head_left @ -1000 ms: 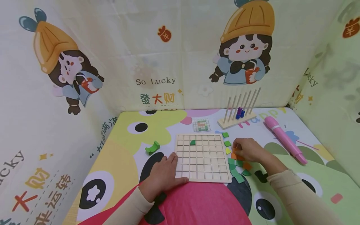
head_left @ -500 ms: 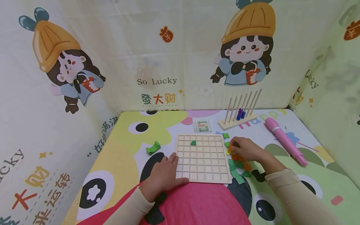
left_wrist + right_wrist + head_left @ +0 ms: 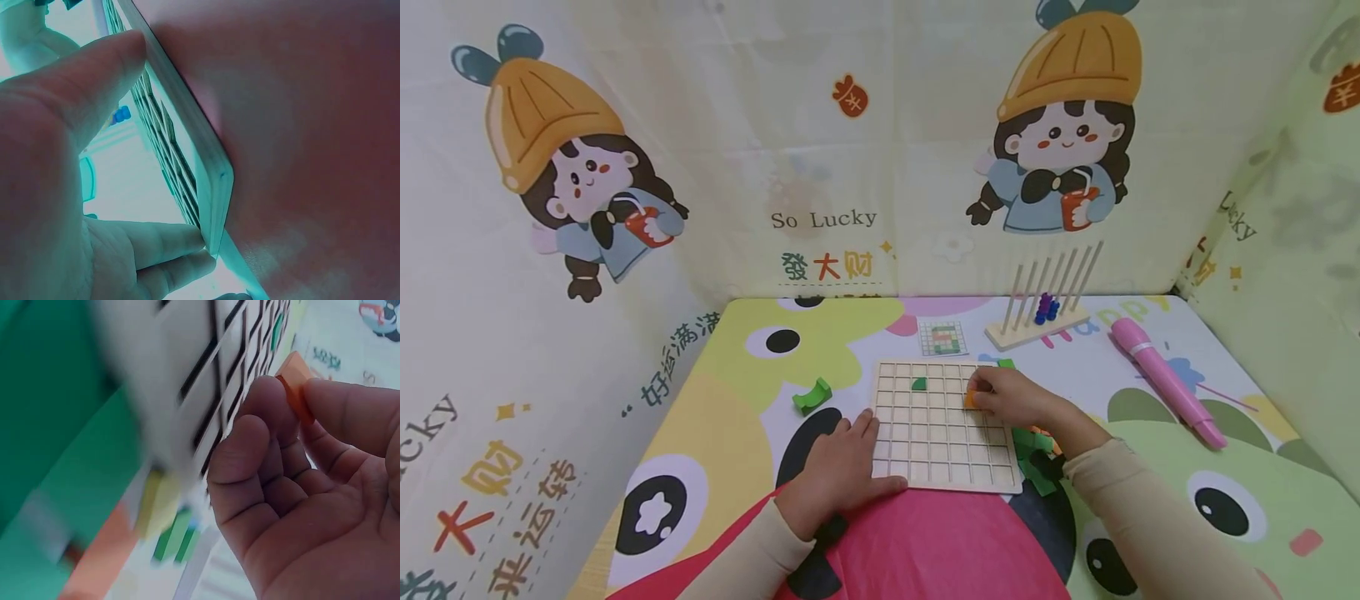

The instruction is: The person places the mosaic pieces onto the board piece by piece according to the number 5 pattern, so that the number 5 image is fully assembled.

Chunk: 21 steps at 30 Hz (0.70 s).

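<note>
A wooden grid board (image 3: 943,437) lies before me, with one green quarter-round tile (image 3: 919,384) in a back-row cell. Over the board's right side, my right hand (image 3: 1022,402) pinches an orange tile (image 3: 296,378) between thumb and forefinger; its other fingers are curled in. My left hand (image 3: 838,468) rests at the front left corner, fingers along the left side and thumb along the front. In the left wrist view the straight thumb (image 3: 94,78) and fingertips touch the board's edge (image 3: 215,172). Loose green tiles (image 3: 1039,473) and some orange ones lie right of the board, partly hidden by my right hand.
Behind the board lies a small pattern card (image 3: 943,338). A peg rack (image 3: 1037,331) with blue and purple beads stands at the back right. A pink pen-shaped toy (image 3: 1168,385) is farther right. A green curved block (image 3: 812,397) sits left of the board.
My right hand has moved left from the pile of loose tiles to over the board, carrying an orange tile. My left hand has stayed at the board's corner.
</note>
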Each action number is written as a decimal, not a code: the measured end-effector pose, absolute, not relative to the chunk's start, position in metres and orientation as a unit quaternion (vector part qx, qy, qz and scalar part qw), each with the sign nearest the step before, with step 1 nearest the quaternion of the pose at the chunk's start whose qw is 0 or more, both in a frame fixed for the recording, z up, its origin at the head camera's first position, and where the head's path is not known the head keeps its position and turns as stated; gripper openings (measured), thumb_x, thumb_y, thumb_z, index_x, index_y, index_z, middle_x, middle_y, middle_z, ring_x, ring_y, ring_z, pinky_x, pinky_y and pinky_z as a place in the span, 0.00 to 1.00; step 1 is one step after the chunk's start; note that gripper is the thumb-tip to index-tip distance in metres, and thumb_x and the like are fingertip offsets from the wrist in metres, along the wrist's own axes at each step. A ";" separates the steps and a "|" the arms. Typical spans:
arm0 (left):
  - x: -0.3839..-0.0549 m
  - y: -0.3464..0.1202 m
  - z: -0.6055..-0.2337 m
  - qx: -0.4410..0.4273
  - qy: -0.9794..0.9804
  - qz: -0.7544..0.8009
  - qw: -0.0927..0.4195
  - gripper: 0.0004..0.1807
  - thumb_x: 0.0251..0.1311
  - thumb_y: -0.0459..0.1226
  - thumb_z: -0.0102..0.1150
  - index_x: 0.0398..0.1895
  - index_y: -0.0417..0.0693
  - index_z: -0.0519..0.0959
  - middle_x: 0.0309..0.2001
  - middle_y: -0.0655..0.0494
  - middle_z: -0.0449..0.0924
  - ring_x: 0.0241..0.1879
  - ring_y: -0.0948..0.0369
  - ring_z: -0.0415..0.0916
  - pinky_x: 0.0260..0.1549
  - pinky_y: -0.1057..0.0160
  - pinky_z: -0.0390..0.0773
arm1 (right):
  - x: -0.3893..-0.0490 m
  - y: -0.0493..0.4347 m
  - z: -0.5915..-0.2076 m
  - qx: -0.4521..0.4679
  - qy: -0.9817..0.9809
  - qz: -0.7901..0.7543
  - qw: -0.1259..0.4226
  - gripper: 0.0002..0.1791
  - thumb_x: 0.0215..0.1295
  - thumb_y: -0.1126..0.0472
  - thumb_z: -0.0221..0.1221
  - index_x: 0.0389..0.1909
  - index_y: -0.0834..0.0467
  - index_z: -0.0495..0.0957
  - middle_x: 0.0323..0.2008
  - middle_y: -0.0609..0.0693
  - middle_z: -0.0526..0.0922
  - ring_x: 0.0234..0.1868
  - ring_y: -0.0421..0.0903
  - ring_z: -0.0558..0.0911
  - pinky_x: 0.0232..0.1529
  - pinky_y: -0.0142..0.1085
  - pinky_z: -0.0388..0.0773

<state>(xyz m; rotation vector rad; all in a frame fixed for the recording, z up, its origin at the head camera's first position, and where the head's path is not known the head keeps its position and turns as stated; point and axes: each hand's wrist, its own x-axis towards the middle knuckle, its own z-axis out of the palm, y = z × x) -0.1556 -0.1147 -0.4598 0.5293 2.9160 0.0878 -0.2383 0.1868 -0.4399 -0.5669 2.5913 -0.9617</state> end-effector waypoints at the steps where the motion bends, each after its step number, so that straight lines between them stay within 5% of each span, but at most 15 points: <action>1: -0.155 -0.115 -0.459 0.177 0.980 0.031 0.090 0.58 0.54 0.74 0.60 0.78 0.44 0.66 0.77 0.49 0.65 0.68 0.47 0.69 0.51 0.46 0.81 | -0.240 0.182 -0.440 -0.204 0.905 -0.338 0.157 0.04 0.78 0.62 0.54 0.45 0.58 0.76 0.38 0.50 0.80 0.38 0.46 0.75 0.41 0.41 0.73; 21: -0.155 -0.113 -0.459 0.174 0.981 0.016 0.089 0.59 0.52 0.76 0.59 0.78 0.45 0.66 0.77 0.50 0.66 0.67 0.49 0.71 0.51 0.48 0.82 | -0.263 0.116 -0.448 -0.225 0.909 -0.323 0.137 0.02 0.72 0.63 0.59 0.38 0.57 0.80 0.32 0.46 0.81 0.33 0.42 0.75 0.39 0.37 0.72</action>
